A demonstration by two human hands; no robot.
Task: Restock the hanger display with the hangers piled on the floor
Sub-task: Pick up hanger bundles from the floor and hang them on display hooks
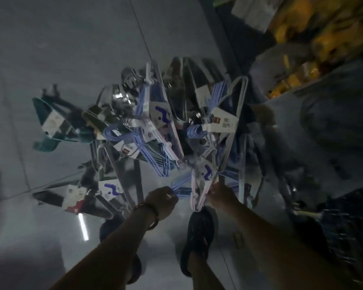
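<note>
A tangled pile of bundled hangers (147, 126) lies on the grey tiled floor ahead of me, in blue, white, teal and dark colours, with paper labels on the bundles. My left hand (162, 201) is closed on a bundle of blue hangers (181, 188) at the pile's near edge. Just to its right, my right hand (220, 195) grips a pink-and-white hanger bundle (201, 185) with a purple squiggle label. Both bundles sit low, close to the floor.
My dark shoe (199, 233) stands on the floor right below the hands. A teal hanger bundle (52, 124) lies at the pile's left. Shelving with yellow goods (302, 32) runs along the upper right. Grey bulky items (323, 122) crowd the right side.
</note>
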